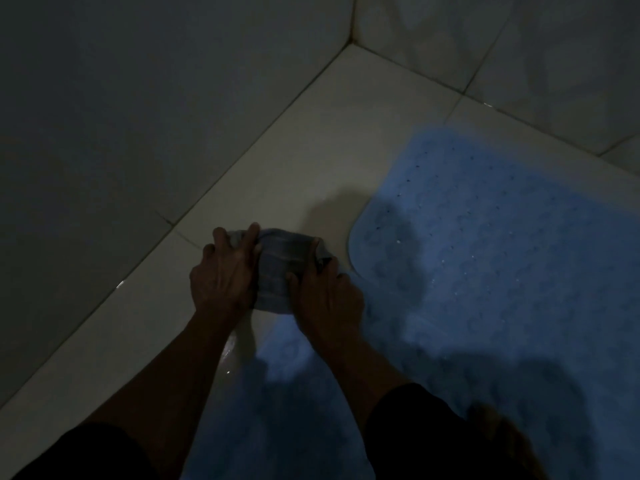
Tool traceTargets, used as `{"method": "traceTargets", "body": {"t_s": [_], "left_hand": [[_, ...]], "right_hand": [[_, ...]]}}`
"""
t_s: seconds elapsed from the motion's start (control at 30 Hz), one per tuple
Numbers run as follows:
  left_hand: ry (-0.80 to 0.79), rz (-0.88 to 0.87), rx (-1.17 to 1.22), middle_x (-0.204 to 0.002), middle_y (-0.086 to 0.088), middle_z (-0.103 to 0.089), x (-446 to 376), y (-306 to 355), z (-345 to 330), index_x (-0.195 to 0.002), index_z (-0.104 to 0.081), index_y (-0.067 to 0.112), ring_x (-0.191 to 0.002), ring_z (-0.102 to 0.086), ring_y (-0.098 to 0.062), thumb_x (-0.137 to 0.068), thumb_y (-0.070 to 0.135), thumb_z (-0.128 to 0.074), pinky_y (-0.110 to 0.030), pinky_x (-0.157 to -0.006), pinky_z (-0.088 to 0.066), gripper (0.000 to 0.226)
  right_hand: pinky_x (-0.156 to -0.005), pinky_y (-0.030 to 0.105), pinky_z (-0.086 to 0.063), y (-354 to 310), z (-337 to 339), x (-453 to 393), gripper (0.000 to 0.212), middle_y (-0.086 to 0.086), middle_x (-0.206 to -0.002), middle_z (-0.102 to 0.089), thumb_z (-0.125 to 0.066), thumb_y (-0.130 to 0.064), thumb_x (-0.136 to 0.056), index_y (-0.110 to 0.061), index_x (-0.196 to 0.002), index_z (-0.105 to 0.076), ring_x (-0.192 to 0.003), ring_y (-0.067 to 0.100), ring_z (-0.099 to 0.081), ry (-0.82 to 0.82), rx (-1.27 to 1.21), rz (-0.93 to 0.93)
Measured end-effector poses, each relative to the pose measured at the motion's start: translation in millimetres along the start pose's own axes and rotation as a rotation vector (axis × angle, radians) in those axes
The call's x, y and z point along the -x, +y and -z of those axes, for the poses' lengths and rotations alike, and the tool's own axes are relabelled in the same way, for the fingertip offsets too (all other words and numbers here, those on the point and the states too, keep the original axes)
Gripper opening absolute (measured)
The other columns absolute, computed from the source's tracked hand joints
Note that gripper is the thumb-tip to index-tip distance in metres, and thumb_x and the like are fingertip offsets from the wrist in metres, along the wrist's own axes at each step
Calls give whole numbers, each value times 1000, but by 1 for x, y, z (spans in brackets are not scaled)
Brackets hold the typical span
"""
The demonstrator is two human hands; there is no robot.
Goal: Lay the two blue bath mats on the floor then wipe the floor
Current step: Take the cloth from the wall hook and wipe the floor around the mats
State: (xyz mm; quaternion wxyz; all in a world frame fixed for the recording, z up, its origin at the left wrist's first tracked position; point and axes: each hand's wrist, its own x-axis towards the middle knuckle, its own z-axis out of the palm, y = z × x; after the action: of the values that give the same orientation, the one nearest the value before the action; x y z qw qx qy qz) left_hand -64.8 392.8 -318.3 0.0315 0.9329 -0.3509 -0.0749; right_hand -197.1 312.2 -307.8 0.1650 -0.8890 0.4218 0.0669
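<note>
At the centre of the frame, the left hand (221, 275) and right hand (325, 296) grip a grey cloth (277, 268) on the floor (294, 150), fingers closed on it; blue mats (502, 258) lie right and below.

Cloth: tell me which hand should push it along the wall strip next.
Left, probably. The left hand lies on the cloth on the wall side, over bare floor; the right hand sits beside the mat.

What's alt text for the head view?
Both hands, left hand and right hand, press a folded grey cloth onto the pale tiled floor near a wall corner. Blue bath mats lie alongside, dimly lit.
</note>
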Motion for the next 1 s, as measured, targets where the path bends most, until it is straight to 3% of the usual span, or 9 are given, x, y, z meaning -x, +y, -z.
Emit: {"method": "traceTargets", "body": {"t_s": [0.07,0.23,0.47,0.73,0.87,1.0], "left_hand": [[2,-8,-9,-118,-16,-41,-14,9,1,-147,-30,38,-92,-56,-38,-103,50,-30,-39,-59,-38,46],[-5,-34,-6,-119,-16,-41,-50,39,3,-148,-29,37,-96,-56,-38,-103,49,-31,-43,-63,-45,47],[-10,-52,-36,-124,-16,-40,-108,88,2,-150,-27,39,-102,-53,-39,-103,48,-34,-41,-66,-41,48],[-65,-46,-80,-126,-16,-40,-160,138,8,-152,-26,38,-105,-53,-39,-102,50,-33,-44,-71,-46,51],[-125,-18,-131,-128,-12,-38,-182,155,10,-150,-21,44,-109,-53,-37,-100,53,-39,-45,-75,-47,54],[-163,8,-169,-127,-10,-37,-193,178,17,-150,-23,42,-110,-52,-36,-98,51,-44,-42,-71,-42,57]], "right_hand": [[-56,29,-46,8,6,-12,47,13,-102,-67,-67,-49,-82,-14,-114,-67,-77,26,-65,47,113,20],[-72,38,-50,32,11,-53,55,20,-141,-47,-31,-48,-102,-15,-147,-34,-97,34,-63,45,83,25],[-80,45,-49,63,31,-107,65,22,-144,-40,-28,-50,-102,-15,-154,-13,-106,39,-58,26,-6,-31],[-81,43,-46,92,53,-163,65,18,-140,-43,-31,-50,-101,-14,-154,-16,-107,36,-55,60,-50,-109],[-90,47,-44,102,58,-180,68,19,-145,-38,-29,-49,-101,-13,-155,-7,-113,37,-52,8,-154,-130],[-91,49,-48,103,73,-190,72,22,-145,-44,-43,-49,-97,-11,-154,-20,-114,37,-56,2,-123,-217]]}}
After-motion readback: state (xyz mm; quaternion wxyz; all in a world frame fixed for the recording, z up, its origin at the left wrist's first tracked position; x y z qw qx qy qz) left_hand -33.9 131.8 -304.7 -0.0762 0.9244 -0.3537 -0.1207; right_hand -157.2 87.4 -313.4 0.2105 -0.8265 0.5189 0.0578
